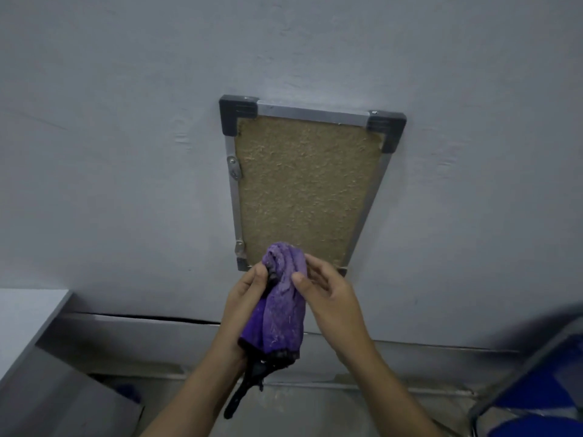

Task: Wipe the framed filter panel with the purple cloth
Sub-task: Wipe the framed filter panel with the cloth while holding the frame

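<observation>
A framed filter panel [303,181] hangs on the grey wall, with a metal frame, dark corner caps at the top and a coarse tan mat inside. In front of its lower edge, a bunched purple cloth [282,298] with a dark hem is held between both hands. My left hand [241,305] grips the cloth's left side, thumb on top. From the right, my right hand [326,293] pinches the cloth with thumb and fingers. The cloth's top covers the panel's bottom left part. A dark strip dangles below the cloth.
A white surface [28,310] juts in at the left. A blue object with a grey rim [542,383] sits at the lower right. A metal ledge [410,345] runs along the base of the wall. Two small metal clips sit on the panel's left frame.
</observation>
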`<state>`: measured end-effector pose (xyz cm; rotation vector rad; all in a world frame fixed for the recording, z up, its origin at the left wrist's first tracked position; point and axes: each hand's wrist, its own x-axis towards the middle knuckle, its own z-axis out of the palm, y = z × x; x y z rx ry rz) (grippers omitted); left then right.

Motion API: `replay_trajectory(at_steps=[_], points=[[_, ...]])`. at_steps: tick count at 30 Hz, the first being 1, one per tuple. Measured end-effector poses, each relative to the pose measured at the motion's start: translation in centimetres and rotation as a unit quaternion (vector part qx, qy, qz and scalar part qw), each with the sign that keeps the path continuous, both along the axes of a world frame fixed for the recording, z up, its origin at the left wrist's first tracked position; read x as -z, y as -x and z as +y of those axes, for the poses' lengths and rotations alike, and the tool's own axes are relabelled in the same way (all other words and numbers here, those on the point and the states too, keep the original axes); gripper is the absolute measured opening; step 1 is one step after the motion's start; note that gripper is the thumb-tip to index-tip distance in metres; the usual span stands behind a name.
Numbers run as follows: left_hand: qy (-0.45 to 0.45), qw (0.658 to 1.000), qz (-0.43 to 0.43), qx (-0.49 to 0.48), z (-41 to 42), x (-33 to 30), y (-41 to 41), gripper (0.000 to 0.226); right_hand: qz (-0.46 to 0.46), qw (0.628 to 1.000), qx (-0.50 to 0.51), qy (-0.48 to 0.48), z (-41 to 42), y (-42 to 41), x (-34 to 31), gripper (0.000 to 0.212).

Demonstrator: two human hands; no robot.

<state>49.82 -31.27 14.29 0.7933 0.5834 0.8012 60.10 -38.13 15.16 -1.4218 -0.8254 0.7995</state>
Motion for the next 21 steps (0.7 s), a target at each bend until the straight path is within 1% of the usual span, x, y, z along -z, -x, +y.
replay_trajectory(at_steps=[1, 3, 5, 6, 8, 9, 10, 11, 13, 14, 16, 17, 18, 19, 20, 21], points=[[-0.004, 1.000, 0.015, 0.003, -0.3, -0.1, 0.1, 0.032, 0.022, 1.000, 0.009, -0.005, -0.1, 0.1, 0.3, 0.048], [-0.047, 0.998, 0.029, 0.008, -0.6, -0.2, 0.3, 0.038, 0.031, 0.999, 0.038, -0.008, -0.3, 0.4, 0.6, 0.031], [-0.155, 0.986, 0.059, 0.016, -0.5, -0.3, 0.9, 0.059, 0.048, 0.997, 0.067, -0.010, -0.6, 0.5, 0.8, 0.017], [-0.216, 0.971, 0.097, 0.016, -0.3, -0.2, 1.2, 0.065, 0.058, 0.995, 0.075, -0.013, -0.6, 0.5, 0.8, 0.013], [-0.308, 0.934, 0.181, -0.003, 0.5, -0.1, 1.8, 0.059, 0.035, 0.996, 0.086, -0.019, -0.9, 0.6, 0.8, 0.009], [-0.334, 0.920, 0.206, -0.011, 0.9, -0.3, 2.0, 0.052, 0.013, 0.996, 0.089, -0.021, -0.9, 0.7, 0.6, 0.008], [-0.348, 0.913, 0.211, -0.002, 1.4, -0.7, 2.2, 0.045, -0.001, 0.996, 0.090, -0.027, -1.0, 0.8, 0.5, 0.009], [-0.349, 0.915, 0.202, 0.018, 1.9, -1.0, 2.4, 0.038, -0.008, 0.995, 0.091, -0.034, -1.1, 0.8, 0.4, 0.013], [-0.313, 0.932, 0.168, 0.078, 2.7, -1.9, 2.8, 0.030, 0.010, 0.996, 0.070, -0.059, -1.2, 0.7, 0.3, 0.027], [-0.290, 0.939, 0.151, 0.109, 3.1, -2.3, 2.9, 0.030, 0.024, 0.997, 0.040, -0.067, -1.3, 0.5, 0.4, 0.037], [-0.246, 0.949, 0.115, 0.163, 3.6, -2.9, 2.9, 0.028, 0.053, 0.995, -0.035, -0.077, -1.6, 0.2, 0.7, 0.066], [-0.225, 0.954, 0.095, 0.176, 3.8, -3.1, 2.7, 0.025, 0.065, 0.992, -0.062, -0.085, -1.7, 0.3, 0.7, 0.073], [-0.210, 0.957, 0.084, 0.179, 3.9, -3.4, 2.5, 0.024, 0.072, 0.991, -0.066, -0.095, -1.8, 0.5, 0.7, 0.071], [-0.212, 0.958, 0.082, 0.174, 3.9, -3.7, 2.0, 0.023, 0.069, 0.991, -0.048, -0.104, -1.8, 0.8, 0.6, 0.060], [-0.239, 0.953, 0.097, 0.161, 4.0, -4.0, 1.5, 0.024, 0.058, 0.992, -0.009, -0.110, -1.6, 1.1, 0.5, 0.043], [-0.292, 0.937, 0.129, 0.142, 4.0, -4.2, 1.0, 0.025, 0.043, 0.992, 0.040, -0.112, -1.5, 1.4, 0.2, 0.026]])
